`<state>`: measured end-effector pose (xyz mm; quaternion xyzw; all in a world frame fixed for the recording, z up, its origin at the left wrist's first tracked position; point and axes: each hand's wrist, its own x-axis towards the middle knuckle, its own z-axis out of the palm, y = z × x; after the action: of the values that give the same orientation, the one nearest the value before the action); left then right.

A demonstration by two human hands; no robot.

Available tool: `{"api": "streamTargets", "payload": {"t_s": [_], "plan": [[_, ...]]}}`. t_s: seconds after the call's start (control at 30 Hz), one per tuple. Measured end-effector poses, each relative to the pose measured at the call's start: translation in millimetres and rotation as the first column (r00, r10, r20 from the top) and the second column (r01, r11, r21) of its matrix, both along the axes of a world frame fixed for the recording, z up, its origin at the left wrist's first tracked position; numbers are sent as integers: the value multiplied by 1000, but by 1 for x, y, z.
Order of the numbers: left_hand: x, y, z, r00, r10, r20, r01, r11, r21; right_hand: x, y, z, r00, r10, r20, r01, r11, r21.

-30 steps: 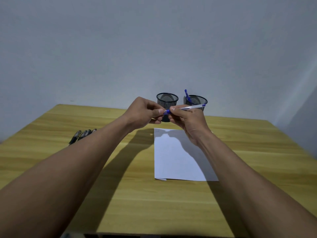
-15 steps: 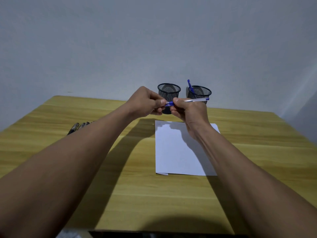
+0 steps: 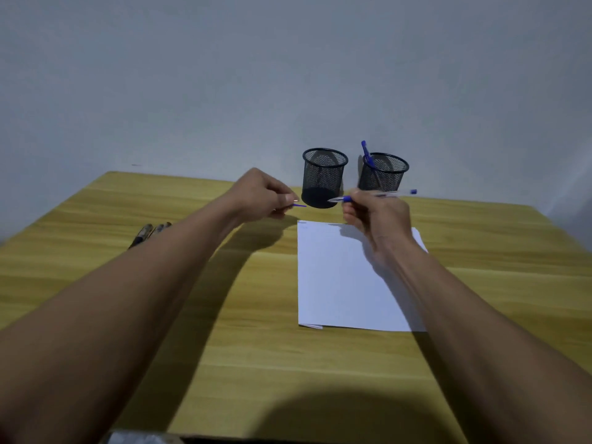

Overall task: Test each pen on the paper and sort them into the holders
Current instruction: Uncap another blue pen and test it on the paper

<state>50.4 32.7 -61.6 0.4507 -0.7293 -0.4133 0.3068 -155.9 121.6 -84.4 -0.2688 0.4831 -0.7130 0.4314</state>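
Note:
My right hand [image 3: 378, 216] grips a clear pen with blue ends [image 3: 402, 193], held level above the far edge of the white paper [image 3: 346, 283], its bare tip pointing left. My left hand [image 3: 262, 195] pinches the pen's blue cap [image 3: 299, 205], a short gap away from the tip. Behind the hands stand two black mesh holders: the left holder [image 3: 324, 176] looks empty, the right holder [image 3: 384, 173] has one blue pen [image 3: 366, 154] sticking up. A few dark pens [image 3: 150, 232] lie on the table at the left, partly hidden by my left forearm.
The wooden table [image 3: 240, 363] runs to a plain grey wall behind the holders. Its front edge lies just below my arms, with something pale at the bottom edge [image 3: 137, 439]. My arms cast dark shadows on the wood.
The two hands have pulled apart: the cap came off the pen and went left with my left hand. The view has tilted down a little.

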Motion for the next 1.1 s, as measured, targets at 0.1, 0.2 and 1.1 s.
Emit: {"api": "streamTargets", "payload": {"t_s": [0.1, 0.2, 1.1], "plan": [[-25, -1, -3, 996, 49, 69, -42, 994, -98, 19, -2, -14, 991, 71, -114, -67, 997, 41], [-37, -7, -10, 977, 114, 180, -86, 984, -154, 19, -1, -21, 984, 81, -159, -70, 995, 72], [2, 63, -60, 686, 38, 727, 216, 943, -253, 26, 15, -27, 799, 153, -582, -78, 985, 153]]}}
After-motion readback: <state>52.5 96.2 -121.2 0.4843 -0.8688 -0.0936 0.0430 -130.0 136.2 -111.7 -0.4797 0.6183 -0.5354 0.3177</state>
